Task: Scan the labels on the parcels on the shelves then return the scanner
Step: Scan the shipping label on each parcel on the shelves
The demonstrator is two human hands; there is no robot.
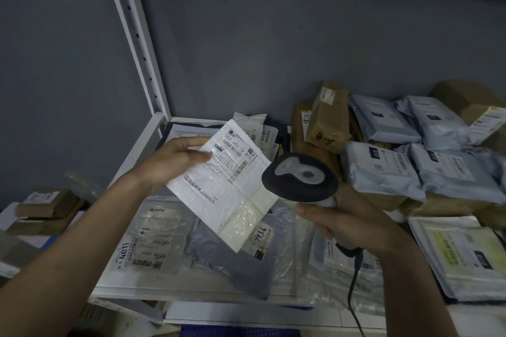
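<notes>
The left hand [175,157] pinches a flat white parcel [227,186] by its 9 o'clock edge, holding it tilted above the shelf [142,145], label [236,154] facing up. At 3 o'clock of it, the right hand [345,221] grips the scanner [299,178], its head just beside the parcel. Grey mailers [383,172] are piled at 2 o'clock.

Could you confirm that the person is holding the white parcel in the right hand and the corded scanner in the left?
The hands are swapped. In the head view the left hand holds the white parcel, and the right hand grips the corded scanner, whose head points at the parcel's label.
</notes>
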